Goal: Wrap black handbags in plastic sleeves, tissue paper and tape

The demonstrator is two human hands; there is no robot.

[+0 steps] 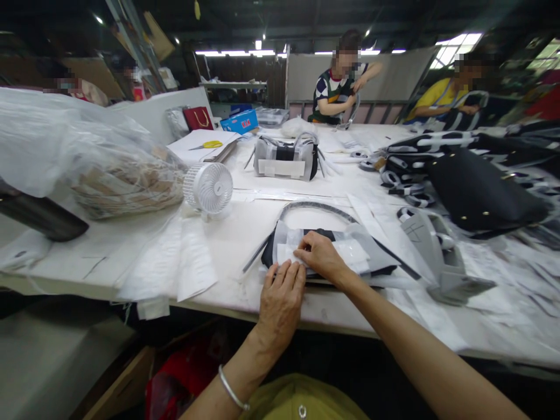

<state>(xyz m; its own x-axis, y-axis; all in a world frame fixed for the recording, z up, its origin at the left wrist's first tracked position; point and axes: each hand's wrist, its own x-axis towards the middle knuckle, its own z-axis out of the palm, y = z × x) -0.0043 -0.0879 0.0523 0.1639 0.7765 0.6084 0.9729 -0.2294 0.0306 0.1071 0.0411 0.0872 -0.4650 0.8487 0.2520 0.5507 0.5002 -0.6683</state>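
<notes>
Handbag [371, 256] flat, crosswise (handle [315, 207] away)

This is a factory workshop where bags get wrapped and packed. A long white surface [131, 251] runs under strip lights [236, 53] and dark rafters, strewn with wrapping paper, black bags [476, 192] and a half-wrapped bag [286, 156]. 2 co-workers [339, 87] handle bags at the far side, near a desk fan [209, 188].
</notes>
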